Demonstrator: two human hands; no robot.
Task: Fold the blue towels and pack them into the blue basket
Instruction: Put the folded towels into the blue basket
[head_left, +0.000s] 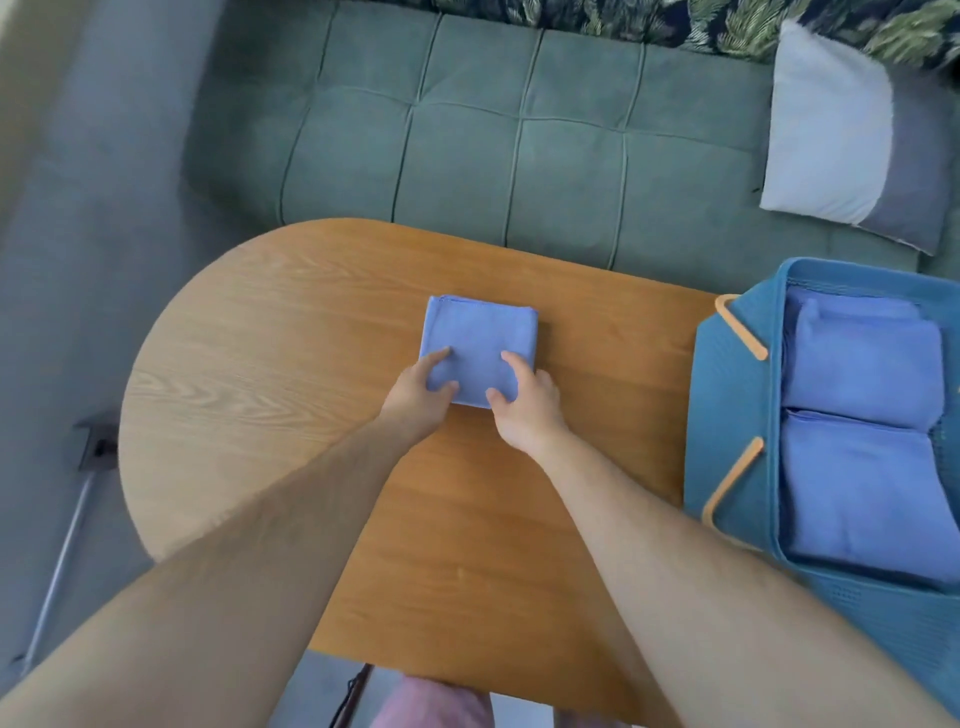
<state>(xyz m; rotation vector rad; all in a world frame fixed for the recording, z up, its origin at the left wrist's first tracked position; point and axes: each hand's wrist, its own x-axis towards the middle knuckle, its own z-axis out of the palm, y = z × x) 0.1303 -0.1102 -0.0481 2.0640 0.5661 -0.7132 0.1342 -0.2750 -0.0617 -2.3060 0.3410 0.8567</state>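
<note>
Two bare forearms (249, 551) are stretched over the wooden bench (291, 332), where a folded blue towel (478, 330) is pinched at its near corners by the left grip (418, 394) and the right grip (527, 405), both closed on the cloth. The towel is laid flat mid-bench, well apart from the blue basket (727, 400) at the right end, in which two folded towels (867, 374) are packed side by side.

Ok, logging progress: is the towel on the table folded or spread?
Folded: the towel lies as a small thick square, layered edges visible.
</note>
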